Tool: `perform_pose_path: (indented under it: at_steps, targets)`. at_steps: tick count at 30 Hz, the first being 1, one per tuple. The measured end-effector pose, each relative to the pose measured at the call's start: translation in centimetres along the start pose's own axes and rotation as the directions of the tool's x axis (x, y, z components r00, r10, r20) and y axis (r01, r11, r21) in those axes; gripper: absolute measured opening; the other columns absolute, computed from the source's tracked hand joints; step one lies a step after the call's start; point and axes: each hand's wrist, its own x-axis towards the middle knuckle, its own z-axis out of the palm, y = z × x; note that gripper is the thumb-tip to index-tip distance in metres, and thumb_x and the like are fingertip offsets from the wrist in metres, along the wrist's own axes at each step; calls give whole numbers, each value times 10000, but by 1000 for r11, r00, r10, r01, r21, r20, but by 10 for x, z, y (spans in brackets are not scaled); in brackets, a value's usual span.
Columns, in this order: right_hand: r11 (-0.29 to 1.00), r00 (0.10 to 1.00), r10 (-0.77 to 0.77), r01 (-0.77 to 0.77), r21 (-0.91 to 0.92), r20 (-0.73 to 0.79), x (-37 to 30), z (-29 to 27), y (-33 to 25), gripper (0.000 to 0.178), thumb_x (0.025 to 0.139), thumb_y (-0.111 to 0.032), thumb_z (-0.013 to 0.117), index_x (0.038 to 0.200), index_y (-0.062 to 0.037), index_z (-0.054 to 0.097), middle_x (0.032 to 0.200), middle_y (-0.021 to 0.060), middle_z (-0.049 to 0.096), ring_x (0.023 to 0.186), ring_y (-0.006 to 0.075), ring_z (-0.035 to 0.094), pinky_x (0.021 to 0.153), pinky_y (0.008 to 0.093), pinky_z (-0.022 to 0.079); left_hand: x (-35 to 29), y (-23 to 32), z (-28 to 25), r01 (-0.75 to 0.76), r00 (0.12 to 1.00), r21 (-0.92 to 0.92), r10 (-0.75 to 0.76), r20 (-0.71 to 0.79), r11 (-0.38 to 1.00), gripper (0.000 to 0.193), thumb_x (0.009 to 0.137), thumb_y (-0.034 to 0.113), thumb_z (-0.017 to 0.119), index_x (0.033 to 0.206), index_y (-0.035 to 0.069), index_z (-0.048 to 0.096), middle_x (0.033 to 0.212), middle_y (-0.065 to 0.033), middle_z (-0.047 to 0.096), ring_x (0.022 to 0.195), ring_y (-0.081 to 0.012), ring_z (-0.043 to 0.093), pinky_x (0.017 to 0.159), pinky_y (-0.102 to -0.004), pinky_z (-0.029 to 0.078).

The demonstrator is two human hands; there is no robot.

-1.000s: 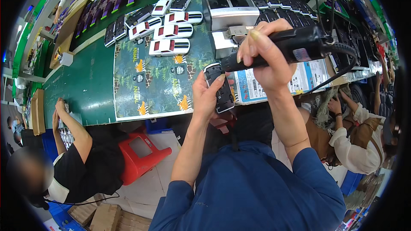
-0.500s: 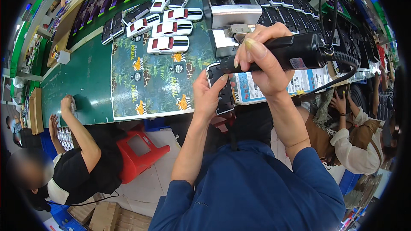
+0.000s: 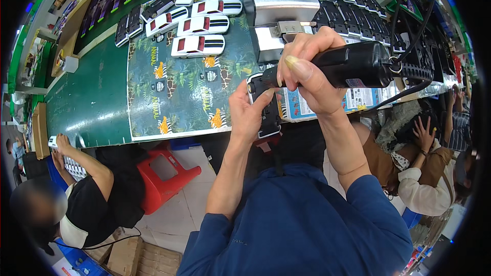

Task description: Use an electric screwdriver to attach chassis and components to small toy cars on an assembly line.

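My left hand (image 3: pixel 245 115) is closed around a toy car (image 3: pixel 270 120), its black underside turned up and a white body edge showing. Gripped in my right hand (image 3: pixel 319 74) is a black electric screwdriver (image 3: pixel 358 63), lying almost level with its nose over the far end of the car's underside. My fingers and the tool's nose hide the exact point of contact. Just beyond my right hand stands a metal screw feeder (image 3: pixel 280 9). Several white toy cars with black stripes, the nearest one (image 3: pixel 197 46) upright, sit on the far left of a printed sheet (image 3: pixel 192 89).
Rows of black car undersides (image 3: pixel 340 18) lie behind the feeder to the right. Cables (image 3: pixel 399 25) hang by the screwdriver. A co-worker (image 3: pixel 84 199) at left handles a small white thing beside a red stool (image 3: pixel 169 176). Another person (image 3: pixel 427 174) sits at right.
My two hands, the car and the screwdriver keep nearly the same pose; the view has shifted slightly. The left co-worker's hands have moved left and down, and the right person's hand has shifted.
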Motion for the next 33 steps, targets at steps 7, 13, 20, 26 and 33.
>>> perform_pose_path:
  at_steps: [7, 13, 20, 26, 33]
  targets:
    - [999, 1000, 15, -14, 46, -13, -4, -1, -2, 175, 816, 26, 697, 809, -41, 535, 657, 65, 588, 545, 90, 546, 533, 237, 446, -3, 2, 3, 13, 1000, -50, -14, -15, 999, 204, 894, 2, 654, 1091, -30, 610, 938, -97, 705, 785, -133, 668, 718, -272, 560]
    - [999, 999, -28, 29, 23, -14, -8, -1, -1, 182, 812, 23, 703, 810, -41, 532, 656, 59, 588, 549, 84, 536, 530, 235, 424, -5, 7, 4, 37, 999, -36, -38, -14, 999, 209, 887, -3, 651, 1091, -34, 616, 939, -104, 705, 783, -140, 679, 707, -280, 575]
    - [998, 998, -67, 67, 16, 12, 1, 1, -7, 165, 821, -25, 739, 815, -32, 574, 627, 36, 587, 521, 66, 557, 486, 228, 446, -3, 16, 2, 107, 993, -164, -113, -25, 981, 188, 884, 16, 659, 1068, -21, 646, 940, -129, 720, 769, -178, 701, 696, -301, 589]
    - [976, 978, -210, 211, 49, -12, 19, -26, -41, 100, 879, -36, 665, 893, 6, 576, 632, 80, 585, 527, 133, 578, 568, 287, 522, -6, 21, -13, 221, 975, -495, -204, 90, 840, 376, 952, 69, 578, 1309, 31, 468, 1204, -214, 620, 1079, -292, 655, 880, -520, 595]
    - [952, 963, -261, 246, -182, -66, 41, -48, -34, 134, 847, -59, 741, 861, -19, 613, 626, 60, 611, 510, 127, 600, 548, 268, 520, -15, 9, -16, 122, 991, -267, -104, 80, 956, 541, 790, -145, 611, 1268, 42, 441, 1230, -180, 600, 1060, -281, 662, 823, -423, 627]
